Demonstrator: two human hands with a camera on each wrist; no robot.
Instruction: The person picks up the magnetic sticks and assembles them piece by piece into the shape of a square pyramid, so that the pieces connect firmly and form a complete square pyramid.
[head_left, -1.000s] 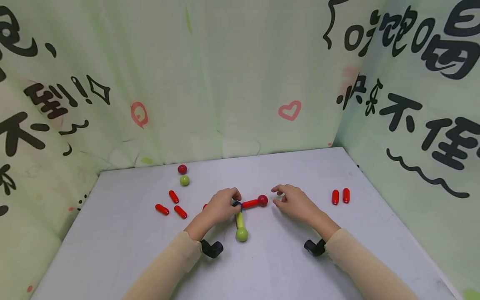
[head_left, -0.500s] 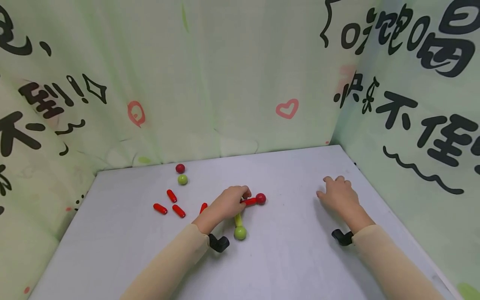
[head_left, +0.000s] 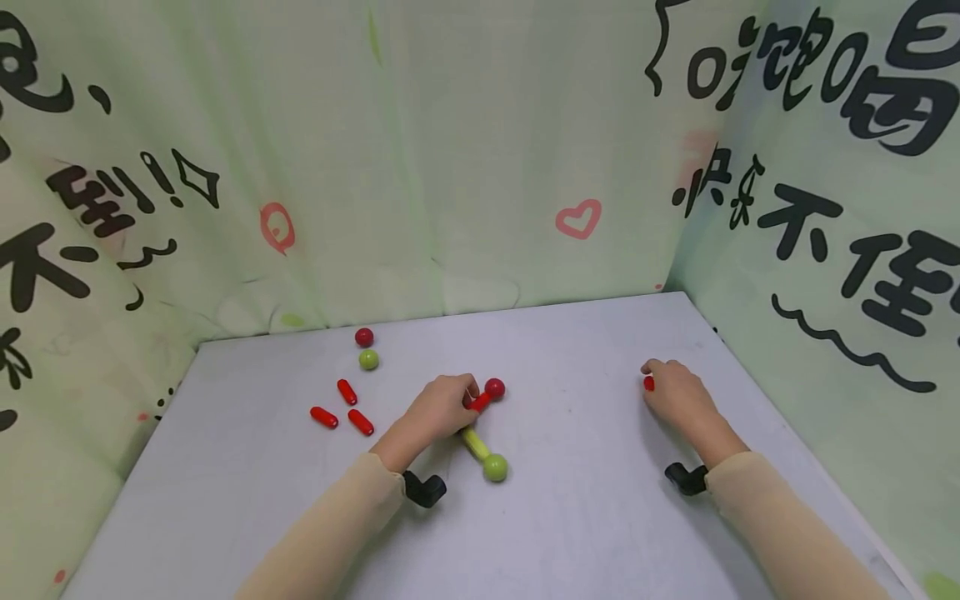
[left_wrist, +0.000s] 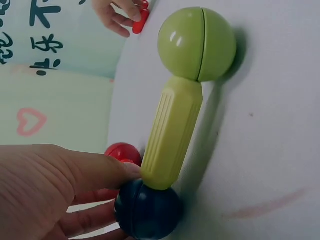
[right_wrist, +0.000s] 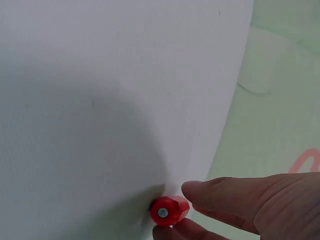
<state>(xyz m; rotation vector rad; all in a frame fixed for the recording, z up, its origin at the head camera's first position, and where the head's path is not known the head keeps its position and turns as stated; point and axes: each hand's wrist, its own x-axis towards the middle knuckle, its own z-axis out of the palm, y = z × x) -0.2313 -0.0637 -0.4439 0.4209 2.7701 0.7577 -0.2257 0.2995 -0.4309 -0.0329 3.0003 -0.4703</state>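
Toward the right edge of the table (head_left: 570, 533), our right grip (head_left: 677, 398) pinches a red stick (right_wrist: 171, 210), while midway between the side edges our left grip (head_left: 437, 407) holds a dark blue ball (left_wrist: 150, 211) joined to a yellow-green stick (left_wrist: 172, 132).

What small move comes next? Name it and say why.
Probably carry the red faceted plastic-looking rod toward the glossy dark blue ball: the right hand pinches that rod well apart from the ball, while the left hand holds the ball, already joined to a yellow-green ribbed rod.
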